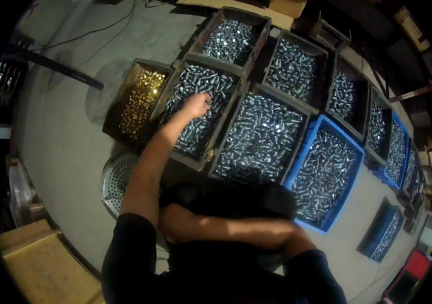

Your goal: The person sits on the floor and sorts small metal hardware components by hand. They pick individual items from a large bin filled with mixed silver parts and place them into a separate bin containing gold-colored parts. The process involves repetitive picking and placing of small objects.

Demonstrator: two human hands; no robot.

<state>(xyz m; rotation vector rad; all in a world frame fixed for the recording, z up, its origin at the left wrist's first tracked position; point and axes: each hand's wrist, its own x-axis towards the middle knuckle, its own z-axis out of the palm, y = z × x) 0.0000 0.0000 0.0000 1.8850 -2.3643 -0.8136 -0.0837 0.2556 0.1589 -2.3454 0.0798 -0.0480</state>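
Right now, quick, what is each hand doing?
Left hand: reaching into a dark crate of silvery bolts, fingers curled among them; a grip cannot be told.
Right hand: tucked under the left arm, hidden, so it cannot be told.

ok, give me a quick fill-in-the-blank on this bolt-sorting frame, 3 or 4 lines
1. The left hand reaches into a dark crate filled with ____ bolts.
2. The crate to the left of it holds ____-coloured fasteners.
3. The nearest bin on the right is made of ____ plastic.
4. A round perforated metal ____ lies on the floor under the left forearm.

Missing words: silver; gold (brass); blue; strainer
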